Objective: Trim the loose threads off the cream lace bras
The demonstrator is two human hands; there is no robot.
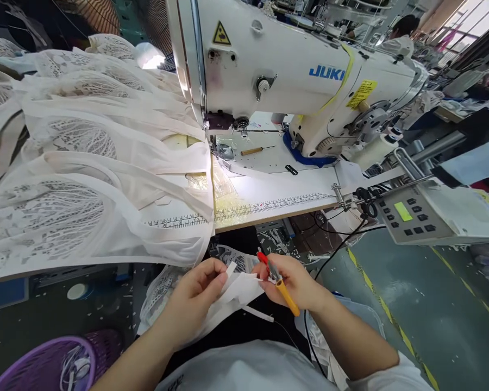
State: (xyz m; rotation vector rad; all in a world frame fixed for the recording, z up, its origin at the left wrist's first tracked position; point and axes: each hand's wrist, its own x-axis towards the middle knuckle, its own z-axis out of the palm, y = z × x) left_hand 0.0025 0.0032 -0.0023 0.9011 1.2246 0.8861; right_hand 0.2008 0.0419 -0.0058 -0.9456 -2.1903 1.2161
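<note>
Over my lap, my left hand is closed, pinching a narrow strip of a white lace-trimmed garment between thumb and fingers. My right hand is closed around thread snips with orange-yellow and red on them, their pointed end tilted up to the left. The fingertips of that hand also touch the garment's edge, so a short span of white fabric lies between my hands. A loose white band with a thin thread hangs below. Part of the snips is hidden by my right fingers.
A white JUKI sewing machine stands ahead, with an awl on its bed. White lace garments are heaped at left, overhanging the table edge. A control panel juts out at right; a purple basket sits lower left.
</note>
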